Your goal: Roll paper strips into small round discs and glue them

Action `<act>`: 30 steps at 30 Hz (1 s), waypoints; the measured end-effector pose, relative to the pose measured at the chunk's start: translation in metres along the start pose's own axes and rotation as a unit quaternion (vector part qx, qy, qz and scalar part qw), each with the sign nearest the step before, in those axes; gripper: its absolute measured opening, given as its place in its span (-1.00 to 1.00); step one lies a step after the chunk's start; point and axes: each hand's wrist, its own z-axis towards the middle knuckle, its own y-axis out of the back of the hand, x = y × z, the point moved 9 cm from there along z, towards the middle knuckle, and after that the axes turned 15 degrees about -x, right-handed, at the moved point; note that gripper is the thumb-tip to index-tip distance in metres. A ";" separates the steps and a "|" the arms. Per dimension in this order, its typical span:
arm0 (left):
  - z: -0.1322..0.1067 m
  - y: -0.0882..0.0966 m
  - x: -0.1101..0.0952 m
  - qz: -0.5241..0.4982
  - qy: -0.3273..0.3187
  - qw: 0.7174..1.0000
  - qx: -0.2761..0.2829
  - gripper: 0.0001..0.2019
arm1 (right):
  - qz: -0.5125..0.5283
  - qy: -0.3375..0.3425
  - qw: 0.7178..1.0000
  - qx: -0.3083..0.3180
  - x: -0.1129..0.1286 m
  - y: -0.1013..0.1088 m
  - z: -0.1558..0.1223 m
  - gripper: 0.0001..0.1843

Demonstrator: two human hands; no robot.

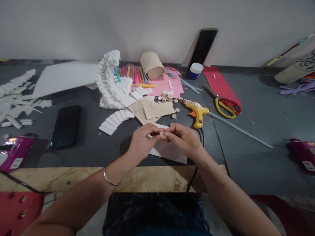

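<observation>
Dark grey work table (248, 170), pale plywood strip (147, 178) along near edge. Large white stepped paper sculpture (110, 85) at back, left of centre. Long red paper sheet (221, 83) at back right, yellow-and-red scissors (227, 108) lying on its lower end. Flat white paper sheet (169, 152) directly under the hands. Tan paper pieces (150, 109) beyond it, with a cluster of small pale round discs (166, 97) just past them. Yellow-and-orange hot glue gun (198, 112) just beyond right hand.

Left hand (144, 142) and right hand (183, 141) held over white sheet, close together. Fingers (156, 130) curled, nearly closed. Both hands pinch one small beige round disc (161, 133) at the fingertips, above the sheet. Thin silver bangle (109, 177) on left wrist.
</observation>
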 end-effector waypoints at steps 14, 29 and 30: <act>0.001 0.001 0.005 -0.040 0.063 0.997 0.004 -0.74 | -0.081 0.092 0.992 0.022 0.020 0.001 -0.001 -0.86; -0.003 -0.010 0.000 0.054 0.002 0.994 0.090 -0.63 | -0.088 0.050 0.990 0.100 0.006 -0.007 -0.003 -0.82; -0.003 -0.011 -0.002 0.066 -0.015 0.993 0.095 -0.64 | -0.086 0.049 0.990 0.104 0.005 -0.008 -0.004 -0.82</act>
